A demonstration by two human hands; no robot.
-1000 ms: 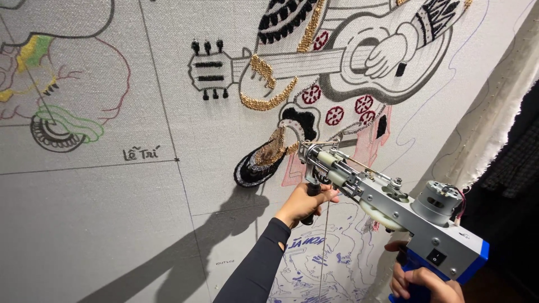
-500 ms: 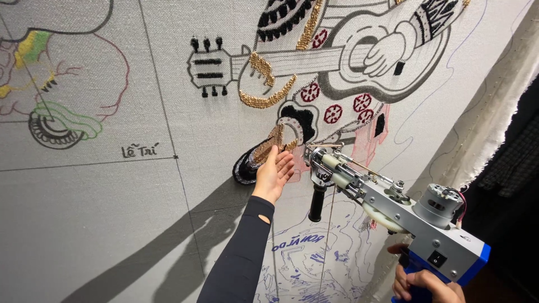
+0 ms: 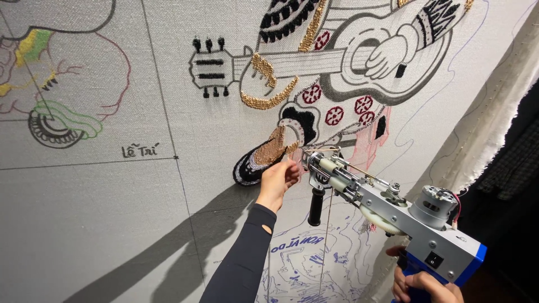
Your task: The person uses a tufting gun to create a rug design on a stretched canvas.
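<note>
right hand (image 3: 424, 283) cut off by the bottom edge.

This is a rug-tufting workshop or craft studio. A large pale backing cloth (image 3: 112, 224) stands stretched upright, covered in drawn outlines. On that cloth, a guitar design (image 3: 337, 62) is partly filled with black, gold and red yarn pile, and to its left sits a green and yellow outlined motif (image 3: 53, 120). Below the guitar, an electric tufting gun (image 3: 387, 205) with blue grip points at the cloth. The cloth's frayed edge (image 3: 494, 112) hangs at the right.
</note>
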